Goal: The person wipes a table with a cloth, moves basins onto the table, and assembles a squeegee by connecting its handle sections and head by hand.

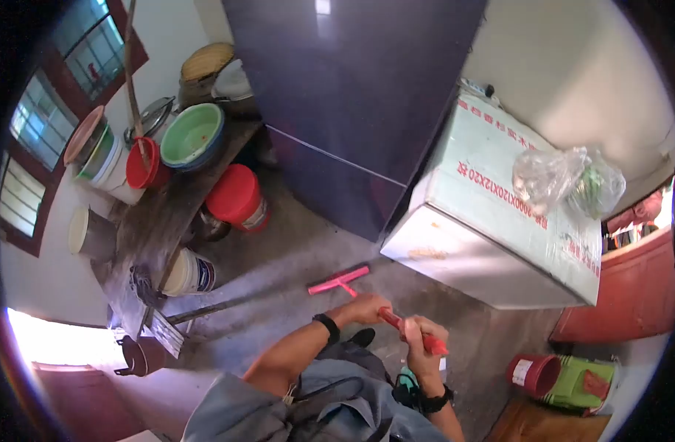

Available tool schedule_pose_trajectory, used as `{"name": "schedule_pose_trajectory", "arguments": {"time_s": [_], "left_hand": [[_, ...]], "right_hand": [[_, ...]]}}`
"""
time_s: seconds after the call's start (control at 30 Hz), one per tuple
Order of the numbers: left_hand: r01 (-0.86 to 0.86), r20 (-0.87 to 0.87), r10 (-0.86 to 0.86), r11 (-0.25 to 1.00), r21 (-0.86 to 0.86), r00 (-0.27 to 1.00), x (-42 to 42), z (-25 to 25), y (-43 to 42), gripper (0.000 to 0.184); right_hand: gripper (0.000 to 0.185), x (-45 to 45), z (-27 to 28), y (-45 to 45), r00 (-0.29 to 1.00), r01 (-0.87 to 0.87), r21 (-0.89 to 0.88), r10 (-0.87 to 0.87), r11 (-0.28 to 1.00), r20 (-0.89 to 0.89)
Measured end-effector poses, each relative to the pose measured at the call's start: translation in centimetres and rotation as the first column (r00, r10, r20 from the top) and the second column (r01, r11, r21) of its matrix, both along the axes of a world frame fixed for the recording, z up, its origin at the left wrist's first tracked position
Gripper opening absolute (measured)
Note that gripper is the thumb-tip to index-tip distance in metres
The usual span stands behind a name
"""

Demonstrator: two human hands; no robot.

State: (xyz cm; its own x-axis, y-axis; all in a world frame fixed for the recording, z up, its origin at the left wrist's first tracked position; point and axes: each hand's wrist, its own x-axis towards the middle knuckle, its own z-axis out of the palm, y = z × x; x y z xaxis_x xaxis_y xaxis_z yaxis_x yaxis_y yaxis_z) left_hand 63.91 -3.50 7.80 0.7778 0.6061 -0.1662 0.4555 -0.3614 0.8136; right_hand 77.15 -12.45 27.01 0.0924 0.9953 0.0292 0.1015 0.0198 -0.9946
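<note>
A floor squeegee [340, 281] with a pink T-shaped head and a red handle slants down in front of me. Its head, with a dark edge, is at the grey floor [278, 272]. My left hand [364, 309] is wrapped round the handle lower down, nearer the head. Close to the handle's red end, my right hand [421, 340] grips it with fingers closed. Both wrists wear dark bands. Part of the shaft is hidden behind my left hand.
A dark refrigerator [323, 81] stands ahead, beside a large white carton [492, 191] bearing plastic bags [566, 180]. On the left, a wooden bench [149, 228] holds basins and buckets. A red bucket [236, 197] sits below it. At right are a maroon bin [533, 374] and a red door [625, 295].
</note>
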Motion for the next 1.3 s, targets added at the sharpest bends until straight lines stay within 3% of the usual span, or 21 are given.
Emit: {"name": "schedule_pose_trajectory", "arguments": {"time_s": [0.03, 0.1, 0.2, 0.27, 0.33, 0.43, 0.5, 0.57, 0.63, 0.67, 0.73, 0.83, 0.93, 1.0, 1.1, 1.17, 1.27, 1.3], "left_hand": [[-0.019, 0.002, 0.019, 1.000, 0.000, 1.000, -0.4, 0.3, -0.5, 0.017], [-0.012, 0.035, 0.013, 0.999, -0.030, 0.999, -1.1, -1.6, -1.1, 0.019], [-0.017, 0.174, 0.030, 0.997, -0.072, 0.984, -2.3, -2.5, -1.7, 0.023], [0.020, 0.366, 0.019, 0.995, -0.102, 0.930, -2.9, -4.3, -1.8, 0.028], [0.010, 0.402, 0.038, 0.993, -0.117, 0.915, -3.8, -4.8, -2.2, 0.027], [0.018, 0.498, 0.002, 0.999, -0.035, 0.867, -5.8, -2.2, -1.5, 0.023], [-0.100, 0.248, 0.084, 0.994, 0.052, 0.965, -8.8, 3.7, -1.3, 0.020], [-0.161, 0.267, 0.170, 0.985, -0.055, 0.949, -10.2, 3.0, -1.0, 0.018], [-0.215, 0.420, 0.166, 0.974, 0.071, 0.892, -12.6, 3.3, -0.1, 0.017], [-0.245, 0.419, 0.198, 0.968, 0.060, 0.886, -13.9, 3.8, 0.4, 0.017], [-0.363, 0.236, 0.331, 0.926, 0.108, 0.914, -16.3, 4.4, 0.0, 0.019], [-0.538, 0.116, 0.526, 0.832, 0.138, 0.843, -19.0, 0.3, -0.5, 0.022], [-0.658, 0.139, 0.644, 0.744, 0.115, 0.752, -20.9, -4.5, -2.8, 0.021], [-0.702, 0.090, 0.697, 0.710, 0.050, 0.711, -21.3, -3.3, -5.4, 0.020], [-0.705, 0.091, 0.702, 0.709, 0.000, 0.706, -20.1, -0.1, -10.1, 0.018], [-0.691, 0.158, 0.710, 0.704, -0.163, 0.686, -19.8, 0.6, -12.8, 0.020], [-0.733, -0.112, 0.725, 0.665, -0.143, 0.680, -19.2, 2.2, -16.2, 0.020], [-0.732, -0.014, 0.739, 0.664, -0.152, 0.673, -19.3, 4.4, -17.1, 0.021]], "right_hand": [[0.035, -0.7, -0.1, -0.1, 0.997, 0.080, -0.038, -0.080, 0.996, 0.006], [0.034, -2.3, 1.0, 0.5, 0.998, 0.041, 0.029, -0.043, 0.999, 0.051], [0.034, -4.3, 1.6, 1.1, 0.991, -0.027, -0.075, 0.036, 0.997, 0.126], [0.034, -5.7, 2.1, 1.4, 0.989, -0.046, -0.081, 0.057, 0.996, 0.137], [0.034, -7.3, 2.9, 1.6, 0.987, -0.055, -0.091, 0.068, 0.994, 0.146], [0.034, -9.8, 4.3, 2.3, 0.971, -0.075, -0.063, 0.087, 0.995, 0.224], [0.032, -11.3, 4.9, 2.6, 0.978, -0.161, 0.019, 0.157, 0.987, 0.135], [0.031, -12.5, 5.6, 3.2, 0.955, -0.252, 0.044, 0.241, 0.967, 0.175], [0.031, -13.7, 5.4, 3.1, 0.921, -0.345, 0.048, 0.329, 0.937, 0.209], [0.030, -14.3, 4.9, 3.5, 0.905, -0.398, 0.082, 0.376, 0.914, 0.199], [0.027, -14.8, 3.2, 3.8, 0.857, -0.495, 0.062, 0.476, 0.866, 0.194], [0.025, -16.8, 0.5, 4.3, 0.819, -0.566, 0.097, 0.544, 0.819, 0.184], [0.026, -17.9, -2.4, 4.4, 0.782, -0.622, 0.092, 0.614, 0.777, 0.105], [0.026, -17.8, -2.5, 4.2, 0.766, -0.640, 0.099, 0.643, 0.762, -0.001], [0.027, -16.5, -1.3, 3.8, 0.647, -0.760, 0.005, 0.757, 0.650, -0.087], [0.027, -15.7, -1.1, 3.6, 0.630, -0.775, -0.010, 0.772, 0.632, -0.082], [0.022, -14.8, -1.4, 2.9, 0.582, -0.813, -0.183, 0.775, 0.553, -0.247], [0.018, -14.4, -1.2, 2.5, 0.576, -0.816, -0.201, 0.791, 0.542, -0.206]]}}
